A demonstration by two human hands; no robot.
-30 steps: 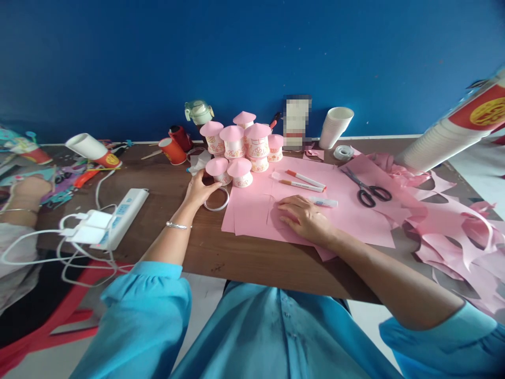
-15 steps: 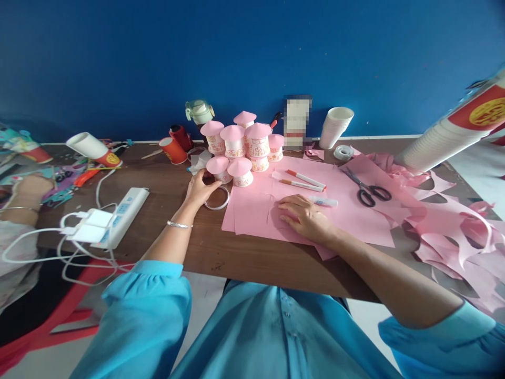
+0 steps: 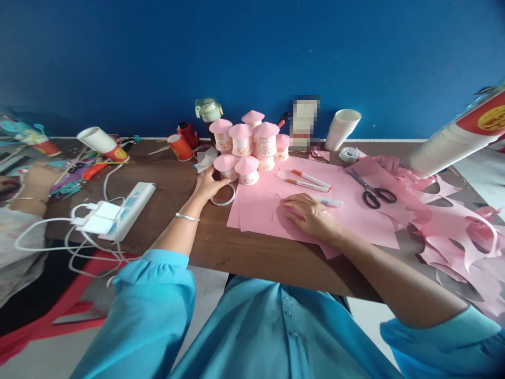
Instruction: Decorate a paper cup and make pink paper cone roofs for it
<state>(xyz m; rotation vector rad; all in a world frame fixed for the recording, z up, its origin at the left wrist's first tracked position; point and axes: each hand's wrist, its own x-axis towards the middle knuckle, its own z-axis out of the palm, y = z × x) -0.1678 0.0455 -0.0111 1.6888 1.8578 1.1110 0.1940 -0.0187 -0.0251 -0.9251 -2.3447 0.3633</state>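
Small paper-cup towers with pink cone roofs [image 3: 241, 142] and orange drawings stand in a stacked cluster. At its front left, my left hand [image 3: 208, 185] curls around the lower side of one paper-cup tower [image 3: 225, 164], thumb in front; the other fingertips are partly hidden. A tape roll [image 3: 223, 202] lies just below that thumb. My right hand [image 3: 310, 216] rests palm down on pink paper sheets [image 3: 268, 210], fingers loosely spread. Beyond it lie a capped glue pen or marker [image 3: 330, 201] and two orange-and-white markers [image 3: 308, 184].
Black scissors [image 3: 373, 196] lie right, beside pink paper scraps [image 3: 453, 226]. White cups [image 3: 343, 129], a tape roll [image 3: 349, 153] and a long cup stack [image 3: 453, 142] stand behind. Left are a power strip [image 3: 134, 210] with cables, red cups [image 3: 180, 147] and another person's hand [image 3: 39, 179].
The view has shifted slightly, moving everything a little to the right. My left hand stays at the front-left tower, and my right hand remains flat on the paper.
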